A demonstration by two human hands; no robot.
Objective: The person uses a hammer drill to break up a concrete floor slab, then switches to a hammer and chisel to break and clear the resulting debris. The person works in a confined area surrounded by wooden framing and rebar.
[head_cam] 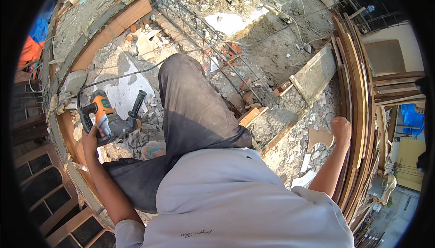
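Observation:
My left hand [91, 142] is on the lower side of an orange and black corded power tool [106, 113], which looks like a rotary or demolition hammer. Its black side handle [137, 103] sticks up at the right, and the tool's far end is hidden. A dark cord runs from its rear across the rubble. My right hand [341, 125] is closed in a loose fist beside a stack of long wooden boards [357, 112], and nothing shows in it. My bent knee in dark trousers [193, 95] stands between the two hands.
Broken concrete and brick rubble [234, 54] covers the ground. A steel rebar cage [217, 51] crosses ahead of my knee. A concrete-smeared formwork board [316, 73] lies at the right. Wooden frames [44, 183] lie at the lower left, and a pale cable [295, 13] lies farther ahead.

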